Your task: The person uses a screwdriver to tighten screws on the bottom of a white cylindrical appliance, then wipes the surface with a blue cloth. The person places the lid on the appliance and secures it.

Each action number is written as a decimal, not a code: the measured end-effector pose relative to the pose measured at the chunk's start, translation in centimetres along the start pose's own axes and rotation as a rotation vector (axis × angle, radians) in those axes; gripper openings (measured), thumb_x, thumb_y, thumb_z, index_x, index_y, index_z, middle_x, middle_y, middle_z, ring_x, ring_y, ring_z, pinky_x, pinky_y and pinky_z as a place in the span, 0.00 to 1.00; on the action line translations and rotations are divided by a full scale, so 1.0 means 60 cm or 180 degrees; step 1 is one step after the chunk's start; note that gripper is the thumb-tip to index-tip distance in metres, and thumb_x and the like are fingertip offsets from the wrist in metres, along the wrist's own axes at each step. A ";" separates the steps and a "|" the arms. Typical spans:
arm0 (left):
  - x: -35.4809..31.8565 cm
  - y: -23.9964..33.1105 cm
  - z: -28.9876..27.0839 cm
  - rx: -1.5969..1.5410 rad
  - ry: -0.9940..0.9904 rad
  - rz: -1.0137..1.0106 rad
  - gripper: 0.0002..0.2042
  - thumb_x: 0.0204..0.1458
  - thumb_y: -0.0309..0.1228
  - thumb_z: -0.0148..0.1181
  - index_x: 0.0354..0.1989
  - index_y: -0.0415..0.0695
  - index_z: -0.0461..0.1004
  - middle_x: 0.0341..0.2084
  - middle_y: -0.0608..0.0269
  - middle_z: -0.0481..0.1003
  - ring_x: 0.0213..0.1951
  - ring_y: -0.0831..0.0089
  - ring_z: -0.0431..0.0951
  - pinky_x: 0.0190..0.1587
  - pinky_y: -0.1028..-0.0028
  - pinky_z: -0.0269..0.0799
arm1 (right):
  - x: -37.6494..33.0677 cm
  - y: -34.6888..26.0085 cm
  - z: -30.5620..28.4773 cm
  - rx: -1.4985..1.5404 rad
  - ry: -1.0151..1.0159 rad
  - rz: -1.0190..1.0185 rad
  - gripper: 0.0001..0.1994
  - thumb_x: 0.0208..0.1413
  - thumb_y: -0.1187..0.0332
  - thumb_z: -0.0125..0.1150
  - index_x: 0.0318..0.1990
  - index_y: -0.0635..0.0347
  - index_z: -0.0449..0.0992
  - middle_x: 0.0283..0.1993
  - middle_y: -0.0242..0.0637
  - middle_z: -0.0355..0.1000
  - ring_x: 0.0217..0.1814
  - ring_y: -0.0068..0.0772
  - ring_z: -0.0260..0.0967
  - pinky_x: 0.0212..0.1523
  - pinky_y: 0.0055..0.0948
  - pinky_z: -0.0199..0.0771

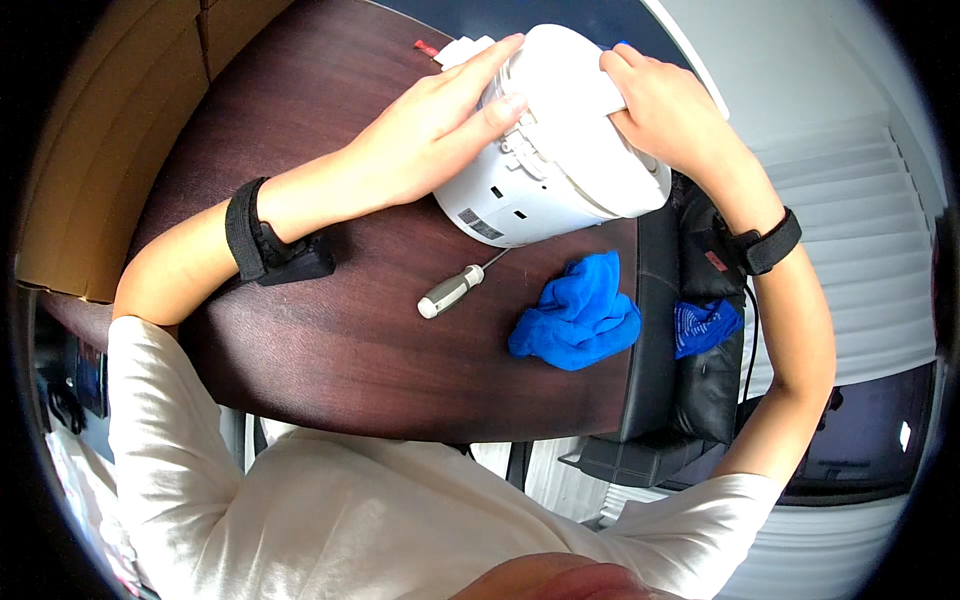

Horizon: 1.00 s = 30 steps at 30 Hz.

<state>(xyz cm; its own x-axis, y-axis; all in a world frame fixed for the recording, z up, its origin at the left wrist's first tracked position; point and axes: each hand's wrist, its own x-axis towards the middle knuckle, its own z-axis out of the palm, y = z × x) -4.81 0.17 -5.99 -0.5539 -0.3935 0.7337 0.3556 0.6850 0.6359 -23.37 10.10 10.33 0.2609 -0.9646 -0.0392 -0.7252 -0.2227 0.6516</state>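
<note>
A white rounded appliance [560,165] with clips and small slots on its side stands tilted on the dark wooden table [330,370]. My left hand [435,130] lies along its left side, fingers stretched out and thumb apart. At the upper right, my right hand [672,108] has its fingers curled over a white edge or flap of the appliance; its fingertips are partly hidden. A screwdriver [452,292] with a grey and white handle rests in front of the appliance, its shaft pointing toward the base. To the right of it lies a crumpled blue cloth [580,315].
Behind the appliance are a small white item [463,52] and a red one [426,47]. A cardboard box [110,150] flanks the table's left edge. On the right stands a black padded chair [690,400] with a blue packet [706,328] on it.
</note>
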 end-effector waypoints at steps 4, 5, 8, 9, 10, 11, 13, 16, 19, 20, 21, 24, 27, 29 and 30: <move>0.000 0.007 -0.002 -0.0172 -0.0038 0.0031 0.27 0.66 0.40 0.43 0.68 0.38 0.53 0.56 0.41 0.68 0.59 0.55 0.70 0.59 0.65 0.63 | -0.003 0.004 -0.003 0.0139 -0.0055 -0.0009 0.10 0.53 0.71 0.54 0.41 0.65 0.69 0.39 0.46 0.71 0.43 0.47 0.74 0.41 0.39 0.78; 0.000 0.008 -0.002 -0.0209 -0.0042 0.0032 0.27 0.66 0.40 0.43 0.68 0.38 0.53 0.56 0.42 0.68 0.59 0.56 0.70 0.59 0.65 0.63 | -0.002 0.004 -0.004 0.0185 -0.0103 0.0016 0.10 0.53 0.71 0.54 0.41 0.65 0.68 0.39 0.46 0.71 0.43 0.47 0.74 0.42 0.39 0.78; -0.001 0.005 -0.001 -0.0124 -0.0046 0.0016 0.26 0.66 0.40 0.43 0.68 0.38 0.54 0.56 0.42 0.68 0.59 0.56 0.69 0.59 0.65 0.63 | -0.004 0.001 0.006 0.0127 0.0035 0.0001 0.10 0.53 0.71 0.54 0.41 0.65 0.68 0.39 0.46 0.70 0.44 0.48 0.74 0.42 0.40 0.77; -0.001 0.003 -0.002 -0.0048 -0.0047 0.0006 0.26 0.66 0.41 0.43 0.67 0.38 0.54 0.57 0.42 0.68 0.59 0.56 0.69 0.59 0.65 0.63 | -0.004 0.002 0.007 0.0158 0.0043 -0.0009 0.10 0.53 0.71 0.54 0.41 0.65 0.67 0.39 0.46 0.70 0.43 0.48 0.74 0.42 0.40 0.77; -0.001 0.003 -0.002 -0.0057 -0.0046 0.0012 0.26 0.66 0.41 0.43 0.67 0.38 0.54 0.57 0.42 0.68 0.59 0.56 0.69 0.59 0.65 0.63 | -0.004 0.003 0.007 0.0188 0.0053 -0.0020 0.10 0.53 0.71 0.54 0.41 0.65 0.67 0.39 0.47 0.70 0.43 0.48 0.74 0.42 0.40 0.77; -0.001 0.003 -0.001 -0.0066 -0.0044 0.0017 0.26 0.65 0.40 0.44 0.67 0.39 0.55 0.57 0.42 0.68 0.59 0.56 0.69 0.59 0.65 0.63 | -0.004 0.004 0.007 0.0220 0.0064 -0.0032 0.10 0.53 0.71 0.54 0.41 0.65 0.67 0.39 0.47 0.70 0.43 0.48 0.74 0.42 0.40 0.77; -0.001 0.003 0.001 -0.0046 -0.0032 0.0049 0.26 0.65 0.40 0.45 0.67 0.39 0.55 0.57 0.42 0.68 0.59 0.56 0.69 0.59 0.64 0.63 | -0.005 0.004 0.010 0.0254 0.0076 0.0011 0.10 0.52 0.72 0.54 0.41 0.66 0.67 0.39 0.46 0.70 0.43 0.48 0.74 0.41 0.40 0.77; 0.001 0.001 0.000 0.0024 -0.0033 0.0050 0.28 0.62 0.40 0.51 0.67 0.39 0.55 0.58 0.41 0.67 0.60 0.55 0.69 0.60 0.64 0.63 | -0.002 0.002 0.015 0.0272 0.0135 0.0033 0.10 0.52 0.72 0.54 0.41 0.65 0.67 0.39 0.46 0.70 0.42 0.48 0.74 0.40 0.40 0.77; 0.003 -0.003 -0.001 0.0048 -0.0119 -0.0065 0.32 0.58 0.41 0.57 0.67 0.40 0.55 0.60 0.40 0.65 0.62 0.53 0.67 0.61 0.62 0.62 | 0.004 -0.004 0.011 0.0293 0.0063 0.0121 0.10 0.52 0.72 0.54 0.42 0.65 0.67 0.39 0.46 0.70 0.42 0.48 0.74 0.40 0.40 0.77; 0.004 -0.004 0.000 0.0076 -0.0134 -0.0083 0.33 0.57 0.41 0.59 0.67 0.40 0.54 0.61 0.41 0.64 0.62 0.53 0.66 0.62 0.62 0.61 | 0.004 -0.006 0.008 0.0303 0.0013 0.0166 0.10 0.52 0.73 0.54 0.42 0.65 0.68 0.39 0.46 0.70 0.41 0.48 0.74 0.40 0.40 0.77; 0.001 -0.006 0.001 0.0114 -0.0144 -0.0122 0.34 0.56 0.41 0.60 0.67 0.41 0.54 0.62 0.41 0.63 0.63 0.52 0.65 0.63 0.61 0.60 | 0.003 -0.010 0.008 0.0277 0.0036 0.0220 0.11 0.52 0.73 0.54 0.42 0.65 0.68 0.39 0.46 0.70 0.42 0.47 0.74 0.40 0.39 0.77; 0.003 -0.005 -0.004 0.0217 -0.0238 -0.0062 0.43 0.47 0.43 0.69 0.68 0.40 0.53 0.64 0.39 0.59 0.66 0.49 0.59 0.67 0.60 0.54 | -0.009 -0.019 0.012 0.0250 0.0085 0.0349 0.12 0.52 0.73 0.55 0.43 0.65 0.68 0.40 0.45 0.70 0.43 0.46 0.74 0.40 0.39 0.78; 0.010 -0.004 -0.006 0.0426 -0.0291 0.0104 0.48 0.40 0.43 0.74 0.69 0.43 0.52 0.64 0.36 0.58 0.67 0.46 0.56 0.68 0.59 0.52 | -0.015 -0.023 0.014 0.0283 0.0069 0.0387 0.12 0.52 0.73 0.55 0.44 0.65 0.68 0.42 0.44 0.70 0.45 0.45 0.73 0.40 0.39 0.78; 0.012 0.000 -0.008 0.0560 -0.0381 0.0132 0.50 0.36 0.43 0.76 0.69 0.47 0.53 0.64 0.33 0.57 0.67 0.44 0.55 0.68 0.59 0.52 | -0.010 -0.023 0.013 0.0253 0.0011 0.0384 0.13 0.52 0.73 0.55 0.45 0.65 0.67 0.43 0.44 0.71 0.46 0.45 0.73 0.40 0.39 0.78; 0.016 0.005 -0.013 0.0620 -0.0456 0.0103 0.50 0.35 0.43 0.76 0.69 0.50 0.54 0.64 0.32 0.56 0.67 0.43 0.55 0.68 0.59 0.53 | -0.007 -0.023 0.012 0.0245 0.0039 0.0325 0.14 0.52 0.73 0.55 0.46 0.65 0.67 0.43 0.44 0.70 0.47 0.45 0.73 0.40 0.39 0.78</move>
<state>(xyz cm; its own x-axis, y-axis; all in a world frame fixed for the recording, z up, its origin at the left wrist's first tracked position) -4.67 -0.47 -4.93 -0.6505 -0.2880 0.7028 0.2308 0.8066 0.5441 -22.93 10.71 8.90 0.1906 -0.9811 0.0338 -0.7950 -0.1340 0.5917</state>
